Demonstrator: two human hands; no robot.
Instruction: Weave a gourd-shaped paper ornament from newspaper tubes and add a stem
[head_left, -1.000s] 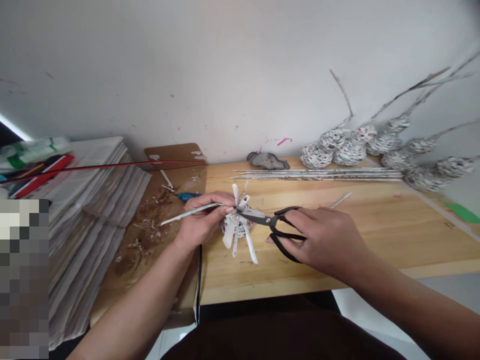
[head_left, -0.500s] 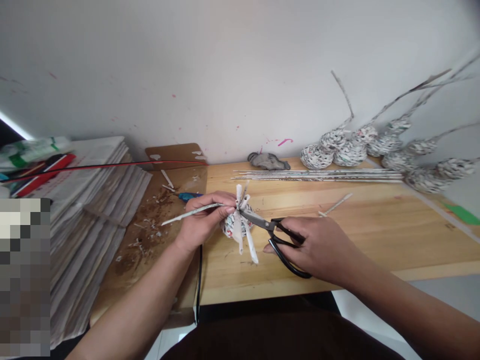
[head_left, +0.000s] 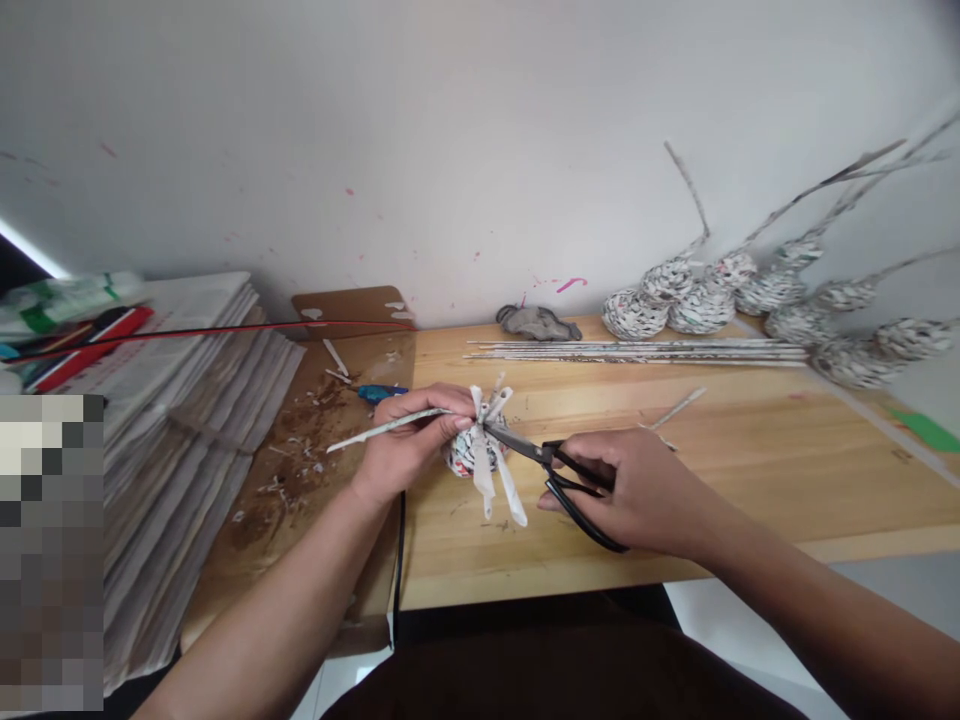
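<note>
A small ball woven from rolled newspaper strips [head_left: 463, 456] sits at the table's middle, with several white paper ends splaying from its top. My left hand [head_left: 409, 432] pinches the top of it between thumb and fingers; one thin paper strip [head_left: 382, 428] sticks out leftward past that hand. In my right hand [head_left: 637, 490] are black-handled scissors [head_left: 541, 455], fingers through the loops. Their blades point left and their tips reach in among the paper ends at the ball's top. Whether the tips enclose a strip is hard to tell.
Woven gourd-shaped pieces [head_left: 636, 313] with long stems stand along the wall at right. Thin paper rods [head_left: 637, 352] lie in front of a grey cloth-like lump [head_left: 538, 323]. A newspaper stack [head_left: 217, 430] fills the left, near a blue-handled tool [head_left: 381, 394] and paper scraps [head_left: 274, 490].
The scissors and my right hand have shifted slightly right. The front paper end beneath the blades looks more bent and the ends sit a little differently. My left hand keeps its grip.
</note>
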